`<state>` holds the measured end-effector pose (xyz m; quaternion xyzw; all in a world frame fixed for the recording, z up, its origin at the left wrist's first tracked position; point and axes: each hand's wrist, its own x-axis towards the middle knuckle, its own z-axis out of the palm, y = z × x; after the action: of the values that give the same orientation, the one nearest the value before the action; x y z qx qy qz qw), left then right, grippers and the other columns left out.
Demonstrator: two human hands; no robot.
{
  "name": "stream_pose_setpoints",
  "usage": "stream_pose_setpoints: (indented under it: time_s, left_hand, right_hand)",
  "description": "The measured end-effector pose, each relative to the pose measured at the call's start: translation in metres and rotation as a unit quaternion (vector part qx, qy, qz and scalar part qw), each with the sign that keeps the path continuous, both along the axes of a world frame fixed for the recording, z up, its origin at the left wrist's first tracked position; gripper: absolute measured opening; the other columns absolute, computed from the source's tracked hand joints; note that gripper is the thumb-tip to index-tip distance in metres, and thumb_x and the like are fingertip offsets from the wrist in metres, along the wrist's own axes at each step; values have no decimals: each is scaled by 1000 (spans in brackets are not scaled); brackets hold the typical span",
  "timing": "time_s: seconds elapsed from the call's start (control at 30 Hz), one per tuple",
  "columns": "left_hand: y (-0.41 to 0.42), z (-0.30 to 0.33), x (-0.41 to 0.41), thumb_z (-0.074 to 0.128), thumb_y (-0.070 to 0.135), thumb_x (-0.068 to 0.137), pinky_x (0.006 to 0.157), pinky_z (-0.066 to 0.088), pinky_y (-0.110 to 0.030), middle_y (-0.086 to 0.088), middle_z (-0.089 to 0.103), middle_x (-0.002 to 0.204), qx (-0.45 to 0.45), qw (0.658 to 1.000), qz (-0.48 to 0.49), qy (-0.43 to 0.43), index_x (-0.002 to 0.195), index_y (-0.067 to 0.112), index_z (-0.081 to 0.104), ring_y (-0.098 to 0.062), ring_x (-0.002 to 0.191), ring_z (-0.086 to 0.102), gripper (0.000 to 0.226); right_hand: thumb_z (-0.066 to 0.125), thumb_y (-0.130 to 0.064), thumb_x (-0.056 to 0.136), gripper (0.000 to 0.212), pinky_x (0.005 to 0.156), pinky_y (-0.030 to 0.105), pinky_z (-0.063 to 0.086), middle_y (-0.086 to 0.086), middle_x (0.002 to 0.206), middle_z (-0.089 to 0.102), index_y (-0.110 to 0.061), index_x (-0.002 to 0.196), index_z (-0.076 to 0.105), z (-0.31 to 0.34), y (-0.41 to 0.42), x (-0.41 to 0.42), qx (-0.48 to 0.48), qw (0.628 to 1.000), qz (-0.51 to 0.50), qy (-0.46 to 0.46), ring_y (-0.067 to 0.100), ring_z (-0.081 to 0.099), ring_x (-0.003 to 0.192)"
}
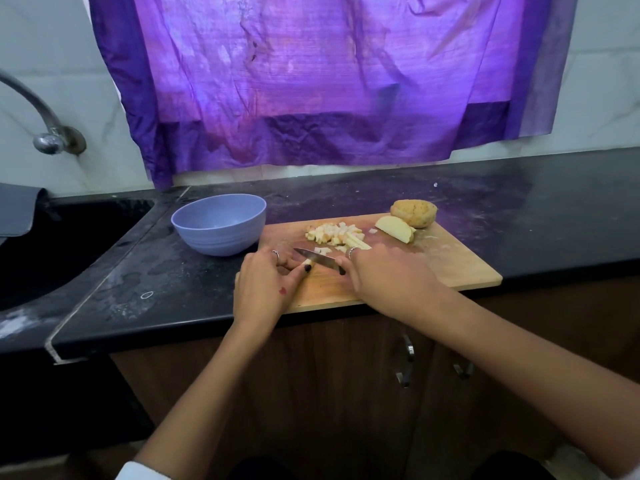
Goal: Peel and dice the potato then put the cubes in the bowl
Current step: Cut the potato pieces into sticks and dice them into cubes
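Note:
A wooden cutting board (450, 268) lies on the black counter. On its far side sits a pile of potato cubes (334, 233), with a peeled potato wedge (394, 228) and a potato half (414, 213) to the right. My right hand (388, 275) grips a knife (313, 256) whose blade points left across a thin potato strip (307, 262). My left hand (266, 285) pinches that strip against the board. A blue bowl (220, 223) stands left of the board and looks empty.
A dark sink (52, 244) lies at the left with a metal tap (45, 133) on the wall above it. A purple cloth (311, 81) hangs behind the counter. Cabinet doors with handles (407, 365) are below the counter edge.

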<state>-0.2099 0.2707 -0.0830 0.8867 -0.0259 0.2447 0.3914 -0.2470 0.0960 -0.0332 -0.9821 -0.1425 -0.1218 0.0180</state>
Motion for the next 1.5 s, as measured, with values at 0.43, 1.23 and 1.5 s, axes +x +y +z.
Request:
stream_pose_setpoints:
  time_s: [0.43, 1.23, 1.5]
  left_hand:
    - [-1, 0, 3, 78, 33, 77, 83, 52, -45, 3, 70, 90, 27, 1000, 4, -13, 80, 20, 77, -21, 91, 62, 13]
    - [-2, 9, -17, 76, 23, 81, 76, 41, -24, 10, 57, 84, 7, 1000, 19, -2, 86, 13, 75, -16, 94, 57, 12]
    - [1, 11, -13, 76, 17, 80, 71, 39, -13, 14, 57, 84, -7, 1000, -6, 6, 84, 10, 76, -4, 79, 55, 7]
  right_hand:
    - [31, -35, 104, 35, 73, 34, 40, 3, 92, 50, -24, 125, 56, 9, 21, 14, -32, 998, 23, 45, 24, 58, 99]
    - [26, -45, 103, 45, 64, 32, 42, 3, 94, 56, -19, 112, 61, 2, 9, -3, 11, 1000, 9, 0, 19, 56, 80]
    - [24, -44, 103, 45, 69, 32, 35, -1, 82, 43, -18, 115, 59, 9, 21, 11, -16, 998, 16, 51, 19, 50, 85]
